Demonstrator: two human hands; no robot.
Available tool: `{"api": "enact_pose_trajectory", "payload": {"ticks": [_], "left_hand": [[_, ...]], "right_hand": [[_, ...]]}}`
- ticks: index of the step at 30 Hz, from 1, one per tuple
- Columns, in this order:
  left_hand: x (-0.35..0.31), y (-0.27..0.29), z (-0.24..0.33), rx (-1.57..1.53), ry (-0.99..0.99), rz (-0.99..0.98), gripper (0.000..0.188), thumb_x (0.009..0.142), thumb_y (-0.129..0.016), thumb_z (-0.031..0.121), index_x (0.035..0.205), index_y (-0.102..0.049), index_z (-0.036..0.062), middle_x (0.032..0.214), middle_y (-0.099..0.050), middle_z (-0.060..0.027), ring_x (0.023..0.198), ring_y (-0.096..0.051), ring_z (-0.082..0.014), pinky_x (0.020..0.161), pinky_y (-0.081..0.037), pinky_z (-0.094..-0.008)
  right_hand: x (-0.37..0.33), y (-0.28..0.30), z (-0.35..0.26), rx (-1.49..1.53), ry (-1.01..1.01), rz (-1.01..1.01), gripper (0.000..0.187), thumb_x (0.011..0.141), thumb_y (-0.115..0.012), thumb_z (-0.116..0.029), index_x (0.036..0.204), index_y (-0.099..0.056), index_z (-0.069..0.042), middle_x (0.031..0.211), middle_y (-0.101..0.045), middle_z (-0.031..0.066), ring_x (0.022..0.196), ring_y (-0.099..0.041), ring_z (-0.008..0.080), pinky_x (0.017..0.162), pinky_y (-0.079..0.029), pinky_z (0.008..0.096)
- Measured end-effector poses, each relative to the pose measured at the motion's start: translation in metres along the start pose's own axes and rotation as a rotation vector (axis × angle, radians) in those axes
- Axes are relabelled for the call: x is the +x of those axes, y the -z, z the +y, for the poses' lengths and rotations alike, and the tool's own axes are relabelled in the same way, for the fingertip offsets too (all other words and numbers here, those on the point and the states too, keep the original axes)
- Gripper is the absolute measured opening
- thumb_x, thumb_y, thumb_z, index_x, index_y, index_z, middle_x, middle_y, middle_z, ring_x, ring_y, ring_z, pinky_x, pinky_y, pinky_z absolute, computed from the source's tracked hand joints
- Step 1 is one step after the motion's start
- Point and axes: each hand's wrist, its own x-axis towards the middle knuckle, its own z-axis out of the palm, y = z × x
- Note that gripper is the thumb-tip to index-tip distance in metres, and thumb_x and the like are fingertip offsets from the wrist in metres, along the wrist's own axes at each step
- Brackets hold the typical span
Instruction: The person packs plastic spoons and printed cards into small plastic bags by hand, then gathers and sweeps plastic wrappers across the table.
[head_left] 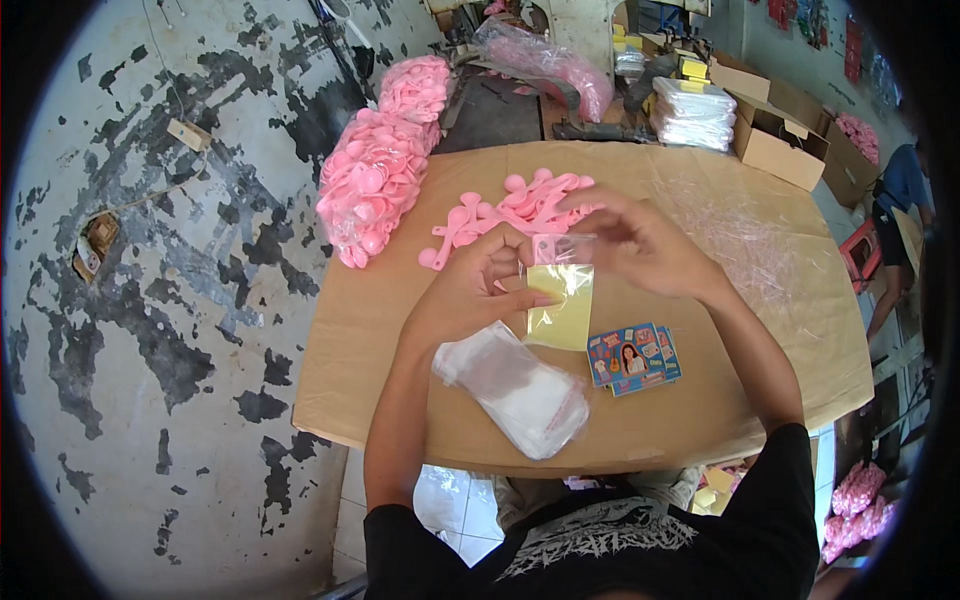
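Observation:
My left hand (478, 278) pinches the left edge of a clear plastic bag (560, 312), with a yellow card inside. A pink piece (545, 250) shows through the bag's top end. Beside that top end is my right hand (650, 245), its fingers smeared by motion, so its grip is unclear. Just beyond both hands lies a loose heap of pink plastic spoons (520, 208). Below the left hand rests a stack of clear plastic bags (520, 390). A small pile of blue printed cards (633, 358) sits to its right.
Large clear sacks of pink spoons (375, 175) stand at the table's far left. Thin clear plastic strips (735, 245) litter the right side. Beyond the far edge are a bundle of packed plastic bags (692, 112) and an open cardboard box (780, 145). Another person (900, 190) is at far right.

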Motion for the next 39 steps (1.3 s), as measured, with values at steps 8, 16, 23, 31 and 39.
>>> {"api": "enact_pose_trajectory", "payload": {"ticks": [8,16,23,31,39], "left_hand": [[-0.069,0.012,0.016,0.209,-0.067,0.22,0.037,0.091,-0.066,0.003,0.127,-0.058,0.0006,0.13,-0.061,-0.0105,0.12,-0.058,-0.0185,0.101,-0.048,-0.0343],[-0.164,-0.057,-0.022,1.021,-0.022,0.219,0.031,0.086,-0.071,0.015,0.115,-0.067,0.0045,0.132,-0.06,-0.0117,0.126,-0.054,-0.0331,0.108,-0.042,-0.0456],[-0.163,-0.084,-0.028,1.174,0.013,0.26,0.037,0.09,-0.067,0.022,0.124,-0.062,0.0072,0.139,-0.055,-0.0118,0.132,-0.049,-0.0317,0.11,-0.039,-0.0476],[-0.162,-0.099,-0.027,1.081,0.042,0.165,0.041,0.089,-0.066,0.018,0.129,-0.062,0.011,0.144,-0.053,-0.0083,0.136,-0.046,-0.0312,0.113,-0.036,-0.0483],[-0.121,-0.104,-0.007,0.492,0.056,0.265,0.055,0.097,-0.06,0.031,0.14,-0.048,-0.0016,0.148,-0.046,-0.0184,0.135,-0.047,-0.0324,0.112,-0.036,-0.0437]], "right_hand": [[-0.031,0.049,-0.068,-0.491,-0.281,-0.662,0.03,0.088,-0.074,-0.018,0.113,-0.069,-0.002,0.091,-0.073,0.0033,0.084,-0.066,0.009,0.072,-0.052,0.0263],[-0.049,-0.015,-0.023,-0.812,-0.085,-0.602,0.038,0.087,-0.071,-0.038,0.104,-0.071,-0.005,0.086,-0.071,0.0093,0.086,-0.066,0.028,0.079,-0.05,0.041],[-0.03,-0.059,0.028,-0.636,-0.369,-0.71,0.032,0.09,-0.068,-0.036,0.094,-0.071,-0.004,0.081,-0.07,0.0121,0.073,-0.066,0.0279,0.07,-0.051,0.039],[-0.034,-0.044,0.024,-0.512,-0.203,-0.67,0.023,0.094,-0.061,-0.023,0.093,-0.07,-0.001,0.076,-0.067,0.0158,0.068,-0.065,0.0278,0.067,-0.05,0.0385],[-0.033,-0.017,-0.026,-0.089,-0.438,-0.364,0.02,0.099,-0.059,-0.018,0.098,-0.069,0.0,0.067,-0.063,0.0032,0.062,-0.056,0.0065,0.061,-0.047,0.0253]]}}
